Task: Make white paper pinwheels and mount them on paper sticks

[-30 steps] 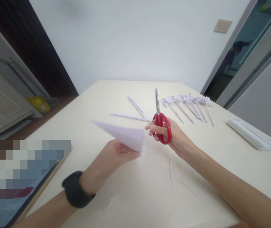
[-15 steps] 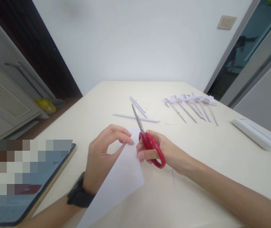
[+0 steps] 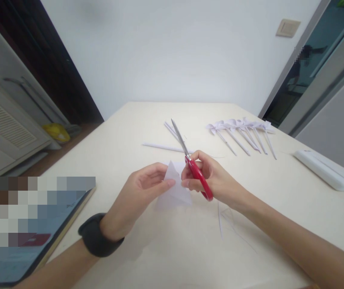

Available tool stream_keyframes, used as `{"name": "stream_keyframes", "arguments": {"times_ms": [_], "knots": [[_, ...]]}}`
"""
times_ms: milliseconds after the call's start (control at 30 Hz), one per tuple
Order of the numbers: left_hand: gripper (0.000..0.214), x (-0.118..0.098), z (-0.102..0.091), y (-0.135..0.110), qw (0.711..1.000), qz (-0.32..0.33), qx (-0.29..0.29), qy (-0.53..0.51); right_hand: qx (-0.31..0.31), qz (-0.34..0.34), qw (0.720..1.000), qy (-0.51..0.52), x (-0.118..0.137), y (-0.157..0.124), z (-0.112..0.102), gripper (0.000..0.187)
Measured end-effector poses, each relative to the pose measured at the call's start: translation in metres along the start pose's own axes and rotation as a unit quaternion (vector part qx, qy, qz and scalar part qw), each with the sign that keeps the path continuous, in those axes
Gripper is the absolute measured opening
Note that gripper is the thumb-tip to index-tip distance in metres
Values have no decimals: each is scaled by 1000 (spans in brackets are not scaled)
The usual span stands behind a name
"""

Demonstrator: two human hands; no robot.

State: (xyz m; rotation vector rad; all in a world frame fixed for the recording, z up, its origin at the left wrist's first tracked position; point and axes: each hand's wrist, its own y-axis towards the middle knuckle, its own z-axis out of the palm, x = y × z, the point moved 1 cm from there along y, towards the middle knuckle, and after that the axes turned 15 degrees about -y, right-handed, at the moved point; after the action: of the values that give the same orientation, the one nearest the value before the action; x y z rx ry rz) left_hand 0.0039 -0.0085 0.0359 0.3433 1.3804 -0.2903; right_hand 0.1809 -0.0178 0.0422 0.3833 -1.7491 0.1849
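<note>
Between thumb and fingers, my left hand (image 3: 149, 182) pinches a white sheet of paper (image 3: 176, 196) over the middle of the table; the paper shows a pointed, folded-looking upper corner. Red-handled scissors (image 3: 196, 170) are in my right hand (image 3: 209, 174), blades closed and pointing up and away to the left. The right thumb and fingertips are at the paper's right edge; I cannot tell how firmly they grip it. Beyond the hands lie rolled white paper sticks (image 3: 162, 147), one partly hidden by the scissors.
Several paper pinwheels on sticks (image 3: 244, 134) lie in a row at the back right. A white packet (image 3: 325, 168) is at the right edge, a tablet (image 3: 54, 233) at the left. Thin paper strips (image 3: 220, 222) lie near my right forearm. A wall (image 3: 174, 52) stands behind the table (image 3: 172, 261).
The large paper has swung round and now looks smaller and folded between my hands. My left hand has turned its thumb forward. The scissors have tilted and shifted slightly right.
</note>
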Motion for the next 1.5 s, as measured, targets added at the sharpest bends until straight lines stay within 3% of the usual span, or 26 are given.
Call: {"name": "stream_keyframes", "arguments": {"times_ms": [133, 267, 367, 467, 567, 733, 833, 933, 1100, 1300, 1500], "knots": [[2, -2, -6, -1, 996, 83, -3, 34, -28, -12, 999, -10, 3, 0, -3, 22], [12, -5, -11, 0, 981, 170, -28, 92, -109, 5, 994, -19, -4, 2, -8, 22], [18, -6, -10, 1, 977, 185, -29, 103, -157, 24, 987, -6, -10, 4, -12, 23], [19, -6, -9, 0, 978, 178, -32, 103, -120, 43, 991, 33, -12, 5, -12, 22], [21, -5, -6, -1, 985, 155, -20, 79, -94, 43, 994, 44, -9, 4, -11, 21], [13, -2, -1, -2, 995, 45, -24, -89, -114, 20, 993, 7, -1, 2, -12, 26], [28, -2, 2, -1, 990, -14, -28, -137, -101, 21, 995, -11, 0, 4, -12, 27], [40, -1, 3, -1, 991, -59, 4, -120, -83, 11, 996, 1, -1, 5, -11, 30], [27, 6, 2, -3, 987, -114, 32, -106, -60, -10, 998, 33, 1, 3, -6, 29], [28, 6, 5, -6, 987, -137, 16, -76, -62, -8, 998, 31, 1, 2, -1, 31], [39, 9, 7, -8, 977, -165, 18, -132, -33, -17, 999, 13, -2, 1, 3, 31]]}}
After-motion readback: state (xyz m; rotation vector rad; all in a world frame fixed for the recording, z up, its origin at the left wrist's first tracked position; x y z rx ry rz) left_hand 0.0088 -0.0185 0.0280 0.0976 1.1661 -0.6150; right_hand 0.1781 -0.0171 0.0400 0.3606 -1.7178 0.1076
